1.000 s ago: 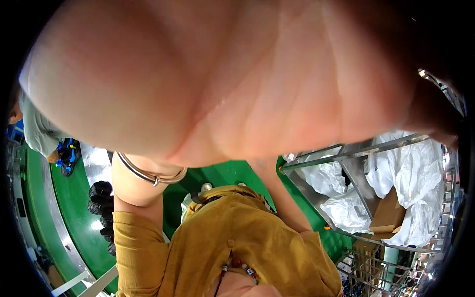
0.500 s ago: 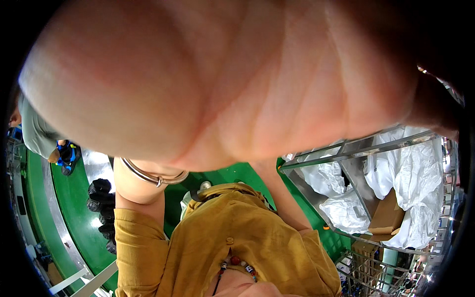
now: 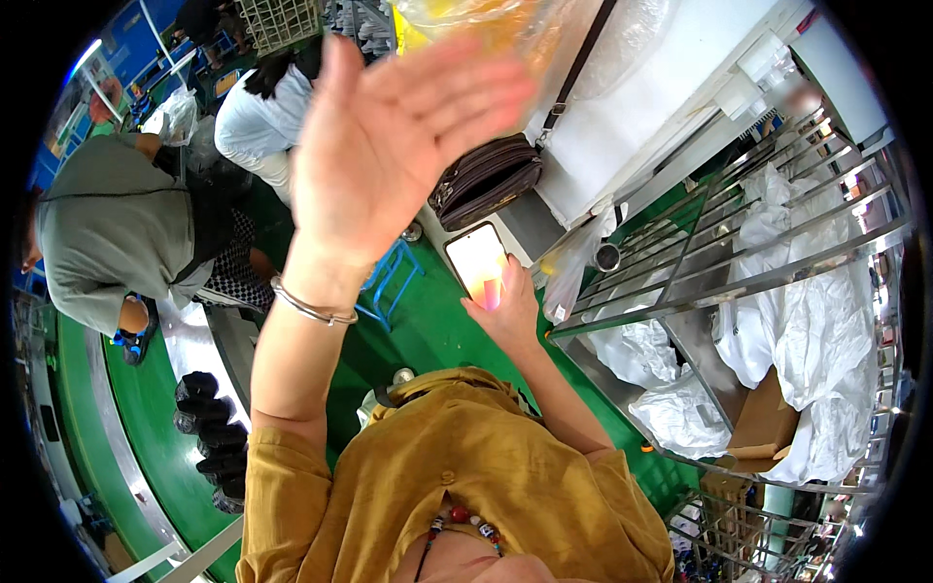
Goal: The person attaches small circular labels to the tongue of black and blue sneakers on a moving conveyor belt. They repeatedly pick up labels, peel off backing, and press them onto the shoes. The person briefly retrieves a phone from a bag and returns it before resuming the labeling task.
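Observation:
My left hand (image 3: pixel 374 160) is raised high in front of me, palm showing and fingers stretched out. It holds nothing, and its fingertips are slightly blurred. A silvery bracelet (image 3: pixel 313 309) circles that wrist. Lower and to the right, my right hand (image 3: pixel 512 309) grips a smartphone (image 3: pixel 476 260) by its lower end. The phone's screen is lit, too bright to make out. Just beyond the phone is a dark brown shoulder bag (image 3: pixel 491 183) with a black strap, partly unzipped at the top.
On the right stands a metal rack cart (image 3: pixel 671 306) with white plastic bags (image 3: pixel 826 321) and a cardboard box (image 3: pixel 763 418). A blue stool (image 3: pixel 394 282) is on the green floor. At left, a person in grey (image 3: pixel 117 214) and another in white (image 3: pixel 258 121) bend near a metal-topped bench.
My left hand has moved away from right before the camera, where it covered most of the view. The phone in my right hand, the bag and the people now show.

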`<state>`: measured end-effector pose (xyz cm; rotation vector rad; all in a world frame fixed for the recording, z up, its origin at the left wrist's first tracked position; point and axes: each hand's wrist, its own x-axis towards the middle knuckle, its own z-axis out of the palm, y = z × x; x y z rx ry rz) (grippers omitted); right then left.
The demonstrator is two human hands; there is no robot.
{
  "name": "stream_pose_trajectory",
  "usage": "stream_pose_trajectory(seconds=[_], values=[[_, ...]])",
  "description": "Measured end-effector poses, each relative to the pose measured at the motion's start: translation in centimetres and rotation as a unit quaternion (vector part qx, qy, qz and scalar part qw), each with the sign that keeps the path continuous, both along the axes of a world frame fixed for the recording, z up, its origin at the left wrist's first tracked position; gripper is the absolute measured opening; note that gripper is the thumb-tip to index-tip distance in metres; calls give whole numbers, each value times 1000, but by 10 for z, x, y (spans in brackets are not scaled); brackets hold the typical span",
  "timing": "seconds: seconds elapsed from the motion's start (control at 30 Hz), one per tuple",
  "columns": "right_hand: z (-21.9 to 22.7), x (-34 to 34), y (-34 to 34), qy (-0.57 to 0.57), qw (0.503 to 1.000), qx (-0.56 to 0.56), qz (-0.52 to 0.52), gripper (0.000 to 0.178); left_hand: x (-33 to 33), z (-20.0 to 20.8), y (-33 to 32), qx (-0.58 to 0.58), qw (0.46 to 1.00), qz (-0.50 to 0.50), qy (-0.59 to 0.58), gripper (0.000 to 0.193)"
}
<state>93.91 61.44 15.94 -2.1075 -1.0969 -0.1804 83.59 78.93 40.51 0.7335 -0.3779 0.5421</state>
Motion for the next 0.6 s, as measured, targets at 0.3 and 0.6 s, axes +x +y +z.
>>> stream_pose_trajectory(seconds=[0.3,0.6], values=[[1,31,-12,44,999,25,-19,90,50,-189,-29,208,866,302,339,42],[6,35,-29,126,991,46,2,91,74,-232,-70,-114,945,21,307,56]])
